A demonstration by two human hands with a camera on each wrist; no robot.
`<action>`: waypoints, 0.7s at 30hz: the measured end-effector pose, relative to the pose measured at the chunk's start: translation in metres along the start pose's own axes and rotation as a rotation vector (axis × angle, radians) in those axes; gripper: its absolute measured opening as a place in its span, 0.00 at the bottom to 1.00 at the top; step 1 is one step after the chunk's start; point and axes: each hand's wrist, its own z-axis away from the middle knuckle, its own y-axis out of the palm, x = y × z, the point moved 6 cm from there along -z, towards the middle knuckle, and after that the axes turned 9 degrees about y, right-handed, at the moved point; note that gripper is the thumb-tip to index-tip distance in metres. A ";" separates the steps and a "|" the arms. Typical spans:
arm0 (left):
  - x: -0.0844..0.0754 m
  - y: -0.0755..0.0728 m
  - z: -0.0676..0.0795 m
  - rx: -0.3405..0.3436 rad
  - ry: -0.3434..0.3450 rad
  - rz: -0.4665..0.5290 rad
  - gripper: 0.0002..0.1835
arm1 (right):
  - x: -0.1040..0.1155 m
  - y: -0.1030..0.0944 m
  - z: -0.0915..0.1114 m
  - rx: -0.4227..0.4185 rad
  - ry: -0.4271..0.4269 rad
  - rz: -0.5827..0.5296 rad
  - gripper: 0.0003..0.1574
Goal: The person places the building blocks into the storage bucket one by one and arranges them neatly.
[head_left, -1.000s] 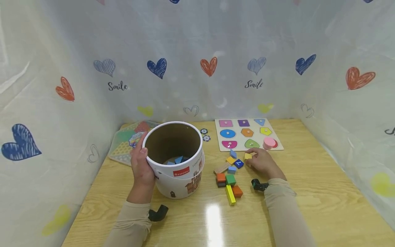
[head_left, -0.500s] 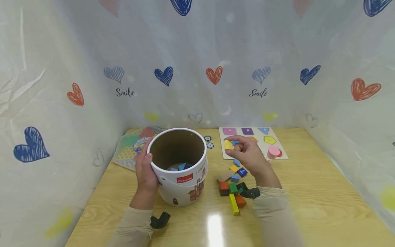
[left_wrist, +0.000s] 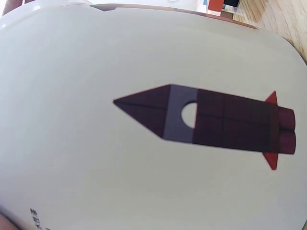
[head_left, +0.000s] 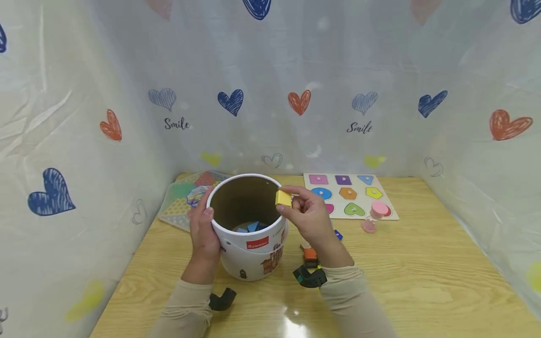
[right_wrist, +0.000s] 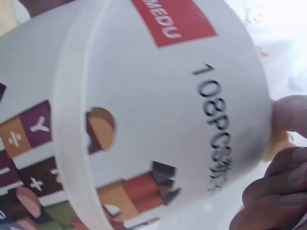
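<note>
Right hand pinching yellow block by right rim of bucket, left hand gripping its left side, open room above blue blocks (red label reading "MEDU", "108PCS" beside)

Pale heart-printed sheeting hangs behind and beside a wood-grain table catching bright glare

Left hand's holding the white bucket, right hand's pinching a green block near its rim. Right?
One slip: the block pinched by the right hand is yellow, not green; the head view shows it. The left hand does hold the white bucket.
</note>
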 end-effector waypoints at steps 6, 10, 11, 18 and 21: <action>-0.001 0.002 0.000 -0.005 -0.032 0.008 0.28 | 0.001 -0.003 0.000 -0.019 -0.018 0.023 0.26; 0.000 0.006 0.000 -0.009 -0.028 0.033 0.28 | 0.003 -0.039 0.002 -0.074 -0.063 -0.012 0.26; 0.000 0.007 0.000 -0.015 -0.024 0.035 0.28 | 0.002 -0.050 0.002 -0.089 -0.069 -0.018 0.26; 0.000 0.004 0.000 -0.045 -0.030 0.000 0.28 | -0.044 -0.124 0.002 -0.163 0.137 0.213 0.23; -0.001 0.002 0.001 -0.039 -0.024 0.000 0.28 | -0.077 -0.144 0.003 -0.156 0.304 0.394 0.23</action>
